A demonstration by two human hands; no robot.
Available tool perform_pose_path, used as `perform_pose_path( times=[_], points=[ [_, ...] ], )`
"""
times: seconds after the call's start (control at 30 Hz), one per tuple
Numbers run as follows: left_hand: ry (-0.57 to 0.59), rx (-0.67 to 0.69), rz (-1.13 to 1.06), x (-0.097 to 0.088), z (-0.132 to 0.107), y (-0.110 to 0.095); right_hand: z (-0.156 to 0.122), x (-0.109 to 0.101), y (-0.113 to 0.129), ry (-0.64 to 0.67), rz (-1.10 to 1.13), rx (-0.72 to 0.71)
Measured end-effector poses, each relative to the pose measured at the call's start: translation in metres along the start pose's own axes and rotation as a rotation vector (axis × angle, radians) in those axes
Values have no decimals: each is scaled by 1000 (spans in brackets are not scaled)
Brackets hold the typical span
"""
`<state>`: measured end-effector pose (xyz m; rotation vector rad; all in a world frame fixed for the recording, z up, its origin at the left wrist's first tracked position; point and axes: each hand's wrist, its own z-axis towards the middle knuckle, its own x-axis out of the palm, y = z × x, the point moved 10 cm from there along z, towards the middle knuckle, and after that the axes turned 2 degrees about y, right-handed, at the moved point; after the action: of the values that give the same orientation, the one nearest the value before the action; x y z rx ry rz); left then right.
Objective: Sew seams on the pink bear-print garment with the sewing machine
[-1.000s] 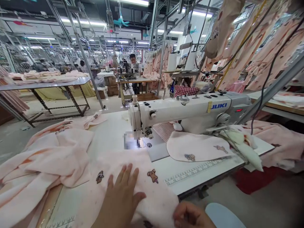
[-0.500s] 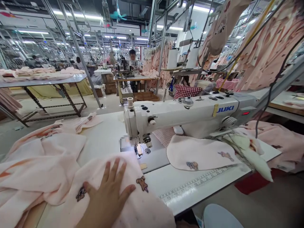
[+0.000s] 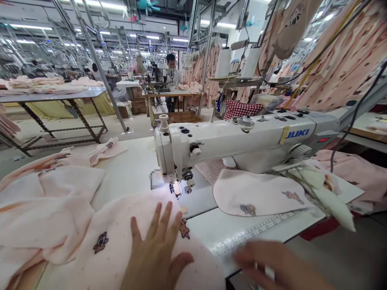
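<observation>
My left hand [image 3: 157, 245] lies flat on pale pink fabric [image 3: 121, 217] printed with small bears, its fingers spread. The fabric's far edge reaches the lit needle area [image 3: 175, 188] of a white sewing machine [image 3: 217, 143]. Over the table's front edge, my right hand [image 3: 272, 262] is smeared by motion. A small pale, shiny patch shows by its fingers, too blurred to name. A cut pink piece with a rounded end [image 3: 256, 193] lies right of the needle, beside a ruler strip [image 3: 242, 237] on the table edge.
More pink fabric [image 3: 54, 201] is heaped at the left. Greenish-white cloth scraps [image 3: 320, 193] hang by the machine's right end. Thread cones [image 3: 223, 62] stand behind. A person [image 3: 171, 72] sits at another machine farther back.
My right hand has come into view at the lower right. My left hand has shifted right across the fabric, still flat. The camera view has moved slightly.
</observation>
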<state>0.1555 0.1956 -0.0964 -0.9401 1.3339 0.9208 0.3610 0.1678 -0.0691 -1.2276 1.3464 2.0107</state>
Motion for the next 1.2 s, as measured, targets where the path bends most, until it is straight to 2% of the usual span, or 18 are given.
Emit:
perform_pose_path(
  times=[0.07, 0.13, 0.2, 0.27, 0.37, 0.43, 0.47, 0.53, 0.6, 0.67, 0.73, 0.8, 0.83, 0.9, 1.0, 1.07, 1.13, 1.2],
  points=[
    [-47, 54, -2, 1, -3, -12, 20, -27, -27, -81, -60, 113],
    [-74, 88, -42, 1, -3, -22, 43, -43, -42, -149, 55, 145],
    [-101, 141, -148, -4, 0, -36, 63, -52, -39, -174, 228, 120],
    [-153, 133, -313, -17, 8, -48, 74, -70, -22, -242, 360, 87],
    [-210, -38, -655, -33, 20, -43, 59, -110, -6, -543, 710, 99],
    [-123, -132, -922, -32, 23, -29, 32, -115, -13, -692, 946, 159],
    [-54, -161, -997, -30, 21, -19, 17, -108, -18, -702, 995, 197],
    [52, -201, -937, -28, 13, 10, -10, -84, -28, -589, 927, 250],
    [7, -225, -663, -39, 2, 44, -30, -66, -32, -500, 764, 233],
    [-64, -221, -481, -48, -7, 60, -30, -53, -24, -405, 570, 163],
    [-21, -185, -434, -43, -10, 52, -6, -43, 2, -271, 364, 0],
    [105, -132, -403, -28, -11, 30, 30, -28, 34, -134, 178, -212],
    [153, -107, -376, -21, -11, 19, 49, -21, 44, -93, 126, -275],
    [182, -79, -314, -11, -10, 6, 83, -6, 51, -35, 52, -308],
    [68, -8, -287, -11, -6, 0, 109, 11, 48, 13, 12, -296],
    [-93, 100, -304, -24, -5, -4, 108, 11, 50, 32, 27, -325],
    [-238, 190, -354, -42, -8, -6, 100, 0, 52, 55, 71, -354],
    [-219, 174, -466, -48, -9, 0, 92, -22, 51, 59, 205, -356]
  ],
)
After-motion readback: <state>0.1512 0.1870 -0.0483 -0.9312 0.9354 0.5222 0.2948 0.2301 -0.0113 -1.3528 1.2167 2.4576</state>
